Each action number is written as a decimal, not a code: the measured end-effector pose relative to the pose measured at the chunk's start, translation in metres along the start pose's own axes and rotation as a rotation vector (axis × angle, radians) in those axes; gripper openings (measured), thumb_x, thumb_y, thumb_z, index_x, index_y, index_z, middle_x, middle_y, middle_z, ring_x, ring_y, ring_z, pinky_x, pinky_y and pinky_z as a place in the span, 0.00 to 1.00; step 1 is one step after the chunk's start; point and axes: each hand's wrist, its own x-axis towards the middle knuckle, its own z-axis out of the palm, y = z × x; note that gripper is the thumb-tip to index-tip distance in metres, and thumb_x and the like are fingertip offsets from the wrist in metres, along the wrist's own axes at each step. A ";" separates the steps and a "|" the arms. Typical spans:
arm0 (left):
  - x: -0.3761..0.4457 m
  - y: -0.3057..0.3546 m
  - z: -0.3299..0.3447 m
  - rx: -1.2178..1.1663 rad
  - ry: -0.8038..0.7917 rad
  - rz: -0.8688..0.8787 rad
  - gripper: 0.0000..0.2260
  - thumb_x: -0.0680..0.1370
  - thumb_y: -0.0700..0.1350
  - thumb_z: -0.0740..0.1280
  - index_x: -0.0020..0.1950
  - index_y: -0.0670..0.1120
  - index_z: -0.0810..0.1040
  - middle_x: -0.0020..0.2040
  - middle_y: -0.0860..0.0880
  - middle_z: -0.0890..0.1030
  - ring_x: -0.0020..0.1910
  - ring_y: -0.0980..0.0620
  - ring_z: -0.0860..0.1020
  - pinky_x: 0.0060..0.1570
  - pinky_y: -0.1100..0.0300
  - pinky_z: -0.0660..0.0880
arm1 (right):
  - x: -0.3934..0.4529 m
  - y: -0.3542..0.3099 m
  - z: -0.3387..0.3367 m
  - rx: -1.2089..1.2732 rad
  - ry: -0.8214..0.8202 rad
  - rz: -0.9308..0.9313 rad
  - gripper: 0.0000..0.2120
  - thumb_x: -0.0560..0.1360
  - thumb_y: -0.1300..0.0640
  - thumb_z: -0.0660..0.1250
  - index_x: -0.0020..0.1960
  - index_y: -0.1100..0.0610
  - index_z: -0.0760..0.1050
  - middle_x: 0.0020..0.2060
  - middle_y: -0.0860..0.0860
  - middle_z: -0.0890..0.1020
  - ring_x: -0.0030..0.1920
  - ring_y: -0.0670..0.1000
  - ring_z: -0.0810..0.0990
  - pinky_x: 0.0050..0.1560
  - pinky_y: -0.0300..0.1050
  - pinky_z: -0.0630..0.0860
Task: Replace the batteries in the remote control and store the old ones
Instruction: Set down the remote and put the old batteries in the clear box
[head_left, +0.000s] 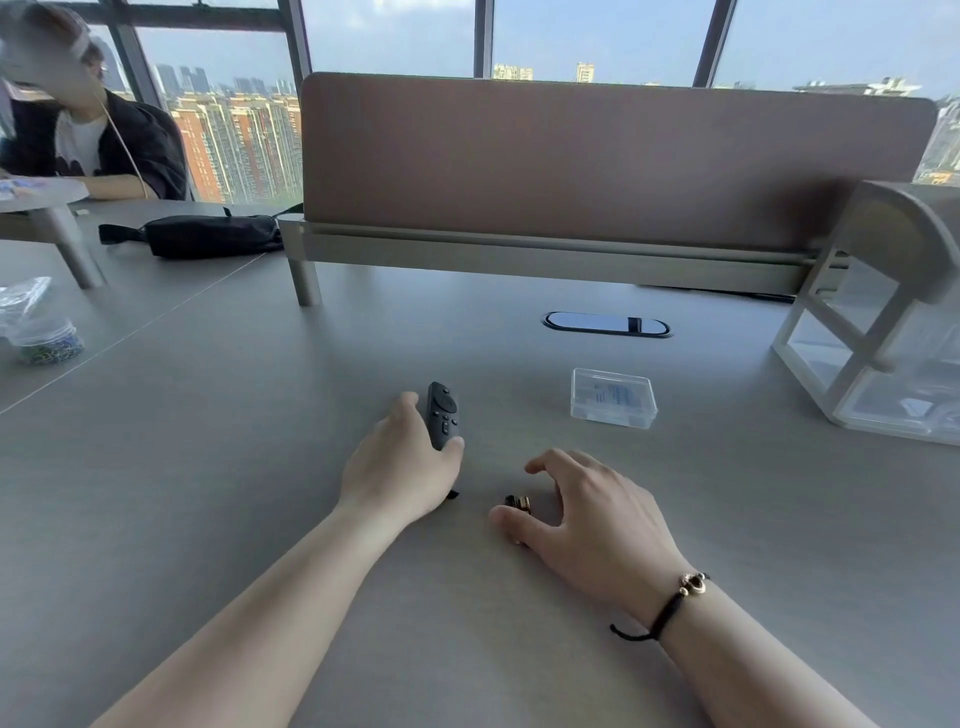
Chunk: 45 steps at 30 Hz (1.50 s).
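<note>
A small black remote control (442, 413) lies button side up on the grey desk (208, 441). My left hand (400, 465) grips its near end, thumb on the right edge, fingers along the left side. A little to the right, black and gold batteries (517, 502) lie on the desk under the curled fingers of my right hand (587, 512), whose thumb touches them; most of them is hidden. A clear plastic box (613, 397) with its lid shut stands further back on the right.
A brown divider panel (597, 156) crosses the back of the desk, with a cable port (605, 325) before it. A white drawer organiser (878, 332) stands at the right edge. A black pouch (208, 236) and a small jar (47, 340) lie far left, near a seated person (88, 135).
</note>
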 end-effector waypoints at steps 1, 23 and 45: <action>0.000 -0.001 -0.001 0.053 0.006 0.003 0.29 0.75 0.55 0.66 0.72 0.45 0.63 0.64 0.43 0.77 0.63 0.41 0.75 0.58 0.49 0.73 | 0.000 0.000 0.001 -0.001 -0.002 -0.002 0.29 0.68 0.26 0.59 0.61 0.42 0.72 0.54 0.39 0.78 0.52 0.46 0.79 0.45 0.44 0.72; -0.030 0.014 0.024 -0.056 -0.019 0.647 0.13 0.77 0.55 0.64 0.58 0.51 0.78 0.42 0.57 0.72 0.35 0.61 0.71 0.39 0.57 0.74 | -0.002 -0.002 -0.004 -0.068 -0.003 -0.108 0.13 0.72 0.51 0.60 0.57 0.49 0.69 0.42 0.50 0.81 0.43 0.58 0.80 0.39 0.50 0.76; -0.030 0.012 0.027 -0.100 -0.244 0.573 0.15 0.76 0.43 0.62 0.60 0.52 0.78 0.48 0.55 0.81 0.44 0.57 0.78 0.48 0.56 0.75 | 0.009 -0.003 0.003 -0.165 0.017 -0.089 0.08 0.79 0.52 0.56 0.53 0.53 0.72 0.44 0.55 0.83 0.46 0.61 0.82 0.36 0.46 0.67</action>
